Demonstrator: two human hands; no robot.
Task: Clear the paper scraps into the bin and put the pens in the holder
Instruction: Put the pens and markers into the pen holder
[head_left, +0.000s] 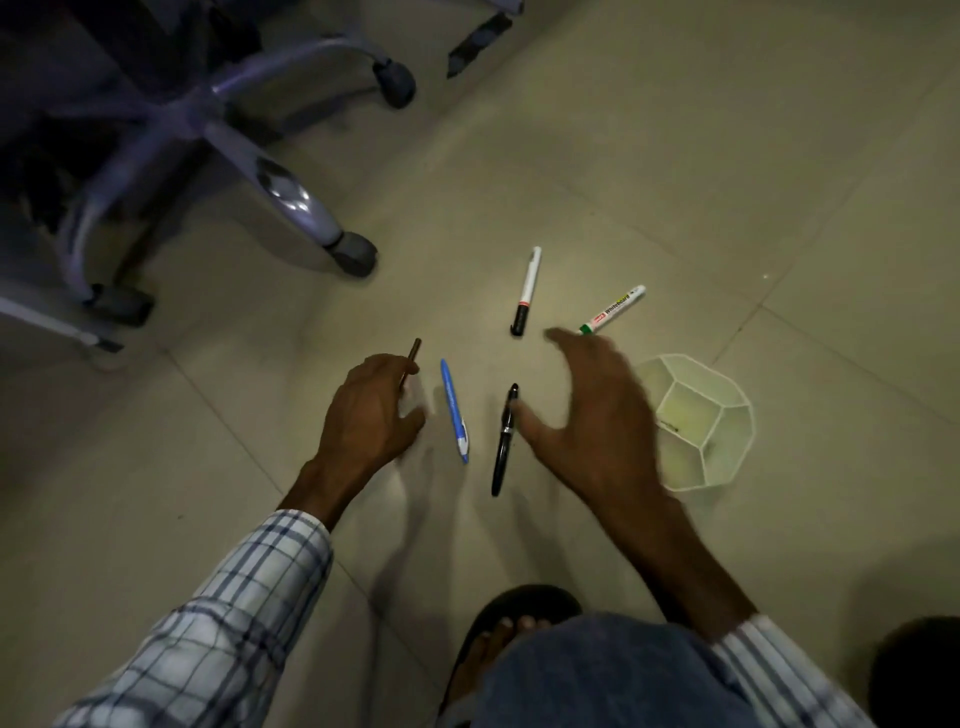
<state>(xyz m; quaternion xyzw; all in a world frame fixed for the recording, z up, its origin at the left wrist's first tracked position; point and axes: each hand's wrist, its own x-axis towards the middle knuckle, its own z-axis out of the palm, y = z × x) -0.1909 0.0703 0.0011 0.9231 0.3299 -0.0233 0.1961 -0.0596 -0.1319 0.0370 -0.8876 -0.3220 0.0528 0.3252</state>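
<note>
Several pens lie on the tiled floor. My left hand (371, 410) is closed around a thin brown pen (414, 351), whose tip sticks out past the fingers. A blue pen (454, 410) lies just right of that hand. A black pen (505, 441) lies beside it. My right hand (597, 410) hovers spread and blurred, its thumb close to the black pen, holding nothing. Beyond it lie a white marker with a black cap (527, 291) and a green-capped whiteboard marker (613, 310). A white wire-frame holder (727, 410) lies on its side to the right of my right hand.
An office chair base (218, 135) with castors stands at the upper left, its nearest wheel (356, 253) close to the pens. A dark scrap (478, 44) lies on the floor far off. My sandalled foot (498, 639) and knee fill the bottom.
</note>
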